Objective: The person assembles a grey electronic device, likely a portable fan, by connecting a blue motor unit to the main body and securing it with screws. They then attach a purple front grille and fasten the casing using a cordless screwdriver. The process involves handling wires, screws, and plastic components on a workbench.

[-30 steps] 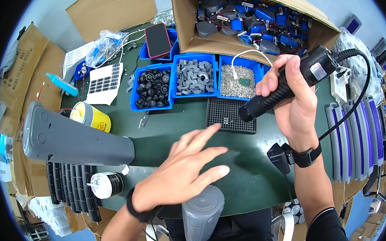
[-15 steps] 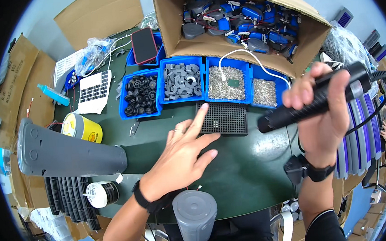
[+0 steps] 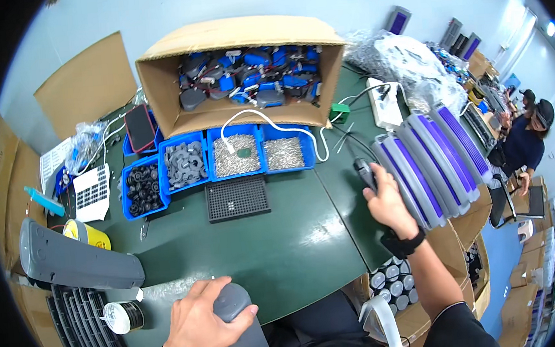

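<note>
Left grip (image 3: 201, 324) curves about the top of a grey case (image 3: 252, 346), fingers on its far side and thumb across its near side, so it seems to be pinching that end. Right grip (image 3: 392, 210) is bent around a black tool (image 3: 364, 173), which shows just ahead of its thumb; whether those fingers press on it, I cannot tell. Were the left hand to slacken, the case could tip or slide down, since it rises beyond the near edge of the bench (image 3: 283, 251) and its foot runs out of view. A careless swing of the right hand might knock the purple and grey panels (image 3: 434, 161) standing just to its right. Below the left hand, the case looks smooth, plain and dull, with a rounded top and a slight lean. The tool looks dark and short from this angle, partly hidden by the hand.
</note>
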`<state>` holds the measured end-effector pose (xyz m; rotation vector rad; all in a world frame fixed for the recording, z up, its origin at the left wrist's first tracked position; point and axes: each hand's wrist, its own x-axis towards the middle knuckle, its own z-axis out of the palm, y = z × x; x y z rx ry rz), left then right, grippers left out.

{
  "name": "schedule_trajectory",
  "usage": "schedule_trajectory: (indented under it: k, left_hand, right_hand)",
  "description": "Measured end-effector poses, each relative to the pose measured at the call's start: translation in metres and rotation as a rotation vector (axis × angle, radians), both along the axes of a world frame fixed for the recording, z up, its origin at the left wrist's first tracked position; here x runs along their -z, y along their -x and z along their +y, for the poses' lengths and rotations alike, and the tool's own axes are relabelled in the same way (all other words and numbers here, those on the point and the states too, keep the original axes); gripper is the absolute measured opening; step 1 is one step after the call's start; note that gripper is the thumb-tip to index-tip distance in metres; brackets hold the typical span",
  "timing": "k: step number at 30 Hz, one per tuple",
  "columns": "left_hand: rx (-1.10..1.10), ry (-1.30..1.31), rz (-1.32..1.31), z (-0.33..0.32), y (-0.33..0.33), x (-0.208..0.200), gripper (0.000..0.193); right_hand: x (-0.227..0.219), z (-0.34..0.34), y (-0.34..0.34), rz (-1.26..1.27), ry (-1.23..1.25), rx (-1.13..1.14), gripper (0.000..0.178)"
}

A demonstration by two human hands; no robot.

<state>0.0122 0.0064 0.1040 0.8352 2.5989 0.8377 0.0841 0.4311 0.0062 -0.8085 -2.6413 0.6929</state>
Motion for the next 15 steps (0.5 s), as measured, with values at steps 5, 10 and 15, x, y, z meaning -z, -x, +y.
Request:
schedule_trajectory:
  k: [5,10,15]
  left_hand:
    - [-0.07,-0.097,0.032,-0.008,0.001,-0.031,0.054]
    - [-0.419,-0.549,-0.114,-0.054,-0.01,-0.078,0.065]
    - [-0.501,-0.934,0.037,-0.043,0.003,0.001,0.073]
  right_hand:
    - [0.018,-0.01,-0.024,-0.17,-0.295,-0.059,0.084]
    - [-0.076,-0.039,-0.068,-0.066,0.243,-0.478,0.054]
    - [-0.084,0.07,-0.101,0.196,-0.566,0.101,0.053]
